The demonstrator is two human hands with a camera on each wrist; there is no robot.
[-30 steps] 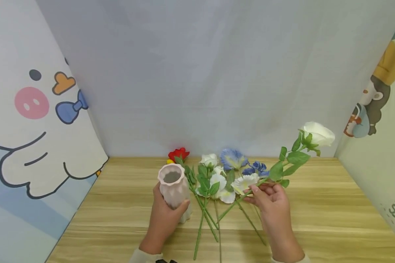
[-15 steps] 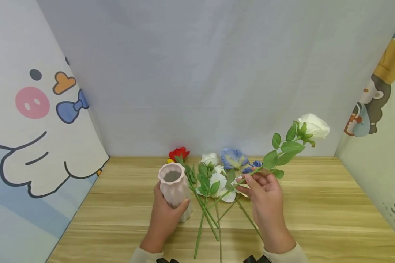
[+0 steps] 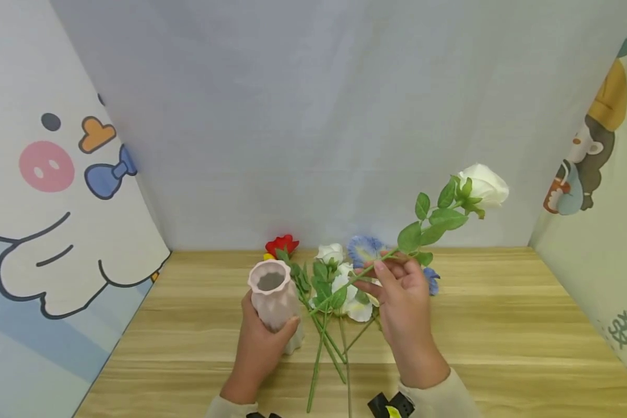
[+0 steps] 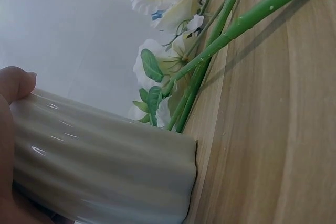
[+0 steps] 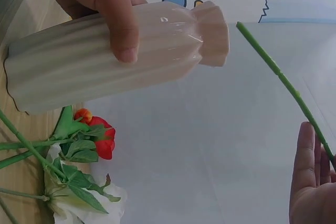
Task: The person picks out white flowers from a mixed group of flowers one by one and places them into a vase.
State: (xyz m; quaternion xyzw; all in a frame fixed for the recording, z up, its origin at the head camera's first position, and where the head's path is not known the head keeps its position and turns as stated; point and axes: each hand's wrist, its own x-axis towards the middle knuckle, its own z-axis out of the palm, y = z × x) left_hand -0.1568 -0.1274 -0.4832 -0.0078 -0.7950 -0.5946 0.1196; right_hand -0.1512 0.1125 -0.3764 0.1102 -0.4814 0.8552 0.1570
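Note:
A pale pink vase (image 3: pixel 276 305) with a scalloped rim stands upright on the table, its mouth facing up. My left hand (image 3: pixel 260 348) grips it round the side, thumb across the front. My right hand (image 3: pixel 404 305) pinches the green stem of a white rose (image 3: pixel 483 184) between thumb and fingers. The bloom points up and to the right, and the stem slants down leftward over the other flowers. In the right wrist view, the lower end of the stem (image 5: pixel 283 80) is level with the vase's rim (image 5: pixel 215 38), a short gap from it.
Artificial flowers lie on the wooden table (image 3: pixel 507 337): a red one (image 3: pixel 282 246), another white rose (image 3: pixel 330 253), a white open bloom (image 3: pixel 359 311) and blue ones (image 3: pixel 363 249). Several green stems (image 3: pixel 316 371) cross towards the front edge. A grey cloth (image 3: pixel 345 128) hangs behind.
My right hand has carried the white rose up and to the left, bringing the stem closer to the vase. The left hand and the vase have stayed in place.

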